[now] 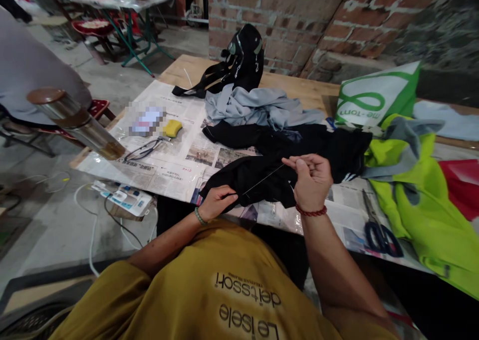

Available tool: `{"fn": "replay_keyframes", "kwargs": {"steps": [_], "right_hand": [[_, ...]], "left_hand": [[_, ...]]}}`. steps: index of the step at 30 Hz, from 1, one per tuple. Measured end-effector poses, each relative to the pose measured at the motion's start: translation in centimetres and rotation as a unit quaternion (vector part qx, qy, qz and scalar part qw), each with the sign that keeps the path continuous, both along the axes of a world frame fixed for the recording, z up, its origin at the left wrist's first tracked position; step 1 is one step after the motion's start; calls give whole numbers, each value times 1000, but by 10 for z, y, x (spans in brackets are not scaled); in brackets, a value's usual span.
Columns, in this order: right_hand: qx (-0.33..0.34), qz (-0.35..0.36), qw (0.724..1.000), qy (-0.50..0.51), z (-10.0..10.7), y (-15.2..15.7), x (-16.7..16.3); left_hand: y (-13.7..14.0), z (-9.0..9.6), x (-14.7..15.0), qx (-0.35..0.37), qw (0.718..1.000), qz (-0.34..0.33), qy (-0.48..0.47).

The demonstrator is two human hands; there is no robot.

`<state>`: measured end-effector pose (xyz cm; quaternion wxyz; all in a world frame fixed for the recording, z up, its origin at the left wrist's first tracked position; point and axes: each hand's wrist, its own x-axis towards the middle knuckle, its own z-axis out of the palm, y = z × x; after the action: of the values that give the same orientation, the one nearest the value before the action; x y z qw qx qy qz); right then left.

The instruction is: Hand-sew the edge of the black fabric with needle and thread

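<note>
A piece of black clothing (239,175) lies at the table's front edge. My left hand (216,201) is closed on its near edge, thumb against the fingers. Higher and to the right, my right hand (313,178) is pinched closed above the cloth. A thin white thread (264,179) runs taut and slanting from its fingertips down to the cloth beside my left hand. Whether a needle is between the right fingertips is too small to tell. Behind lie more black clothing (318,140) and a crumpled grey-blue garment (258,105).
Newspaper under clear plastic covers the table (168,175). Scissors (377,230) and a neon-yellow garment (419,180) lie right, a green-and-white bag (377,98) behind. Left are a tumbler (80,123), glasses (145,149), a yellow sponge (172,128); a black bag (247,56) stands at the back.
</note>
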<state>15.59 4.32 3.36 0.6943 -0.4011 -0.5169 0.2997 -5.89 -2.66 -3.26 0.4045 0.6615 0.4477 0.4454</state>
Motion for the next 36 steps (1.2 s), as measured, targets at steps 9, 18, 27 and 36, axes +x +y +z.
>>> {"fn": "replay_keyframes", "kwargs": {"steps": [9, 18, 27, 36], "right_hand": [[-171, 154, 971, -65, -14, -55, -24], [-273, 251, 887, -276, -45, -103, -48], [-298, 250, 881, -270, -47, -100, -54], [-337, 268, 876, -217, -46, -103, -55]], "left_hand": [[-3, -9, -4, 1, 998, 18, -54], [-6, -9, -3, -24, 997, 58, -52], [-8, -11, -2, 44, 997, 57, -26], [-10, -11, -1, 99, 994, 31, -37]]}}
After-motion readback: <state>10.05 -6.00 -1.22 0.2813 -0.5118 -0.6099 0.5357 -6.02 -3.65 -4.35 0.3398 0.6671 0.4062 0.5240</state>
